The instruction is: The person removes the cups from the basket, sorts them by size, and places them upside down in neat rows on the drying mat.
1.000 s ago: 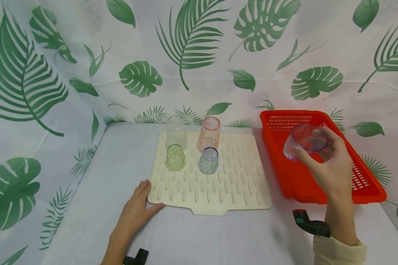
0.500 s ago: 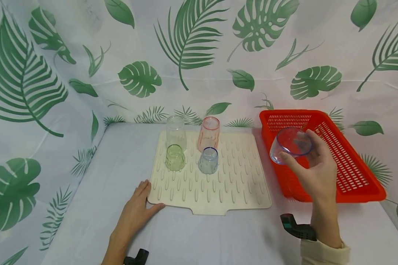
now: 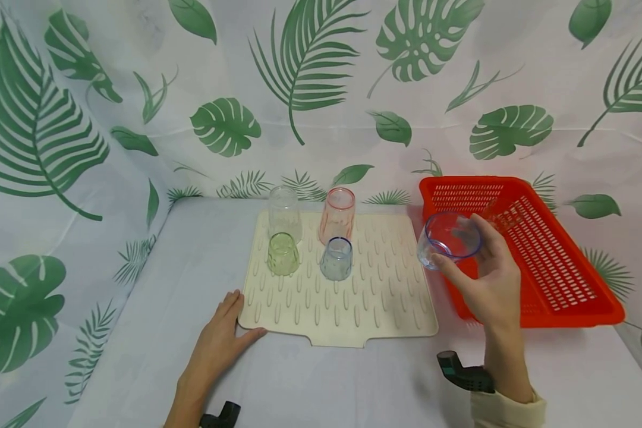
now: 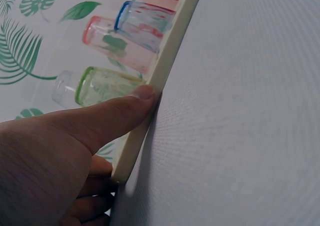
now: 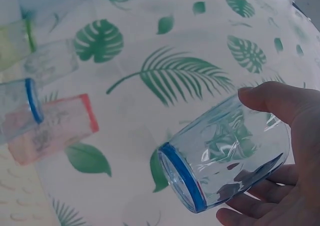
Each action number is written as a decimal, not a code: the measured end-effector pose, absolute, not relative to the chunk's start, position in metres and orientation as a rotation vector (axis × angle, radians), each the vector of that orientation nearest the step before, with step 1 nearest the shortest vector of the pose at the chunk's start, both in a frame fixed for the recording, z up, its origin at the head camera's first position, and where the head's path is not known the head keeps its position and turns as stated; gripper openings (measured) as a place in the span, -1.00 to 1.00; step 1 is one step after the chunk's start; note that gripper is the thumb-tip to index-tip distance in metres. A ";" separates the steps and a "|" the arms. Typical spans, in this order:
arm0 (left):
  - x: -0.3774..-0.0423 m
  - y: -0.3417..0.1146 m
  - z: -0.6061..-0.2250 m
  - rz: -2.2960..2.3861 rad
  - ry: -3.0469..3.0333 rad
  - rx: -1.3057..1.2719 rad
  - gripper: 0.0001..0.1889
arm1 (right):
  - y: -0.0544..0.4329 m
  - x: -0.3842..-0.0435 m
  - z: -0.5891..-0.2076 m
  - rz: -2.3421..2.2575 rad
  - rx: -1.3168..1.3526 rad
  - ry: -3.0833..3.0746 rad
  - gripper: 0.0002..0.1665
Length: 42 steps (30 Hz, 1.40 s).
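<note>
In the head view my right hand (image 3: 489,276) holds a clear blue-rimmed glass (image 3: 433,249) above the left side of the red basket (image 3: 572,291). The right wrist view shows thumb and fingers on opposite sides of this glass (image 5: 225,156). My left hand (image 3: 219,336) rests at the front left corner of a cream ridged draining mat (image 3: 385,297), its thumb along the front edge. Four tumblers stand on the mat's left half: a clear one (image 3: 285,214), a pink-rimmed one (image 3: 338,220), a short green one (image 3: 283,255) and a short blue one (image 3: 336,260).
The basket, with slotted sides, stands right of the mat. A leaf-printed cloth (image 3: 326,154) hangs behind and at the left. White cloth (image 3: 192,255) covers the table. Each wrist wears a black camera mount (image 3: 465,374).
My right hand has carried the blue-rimmed glass leftward from over the middle of the basket toward the mat. My left hand and the tumblers on the mat have stayed in place.
</note>
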<state>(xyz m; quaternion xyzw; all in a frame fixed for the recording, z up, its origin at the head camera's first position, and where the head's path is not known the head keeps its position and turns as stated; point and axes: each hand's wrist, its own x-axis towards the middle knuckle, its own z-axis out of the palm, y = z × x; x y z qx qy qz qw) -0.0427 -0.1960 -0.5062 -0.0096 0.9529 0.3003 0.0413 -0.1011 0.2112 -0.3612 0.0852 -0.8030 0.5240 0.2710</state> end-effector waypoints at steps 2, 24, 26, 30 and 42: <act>-0.043 -0.196 -0.506 0.922 2.916 -0.032 0.02 | 0.209 -0.101 -0.362 1.408 0.242 -2.172 -0.01; -0.053 -0.193 -0.488 0.926 2.944 0.007 -0.03 | 0.194 -0.098 -0.363 1.415 0.237 -2.326 0.01; -0.056 -0.191 -0.483 0.927 2.971 0.048 -0.03 | 0.193 -0.098 -0.364 1.408 0.248 -2.333 0.02; -0.063 -0.185 -0.471 0.962 3.016 0.139 -0.05 | 0.190 -0.098 -0.365 1.410 0.279 -2.337 0.01; -0.084 -0.146 -0.430 1.170 3.010 0.467 -0.15 | 0.178 -0.098 -0.370 1.502 0.462 -2.300 -0.01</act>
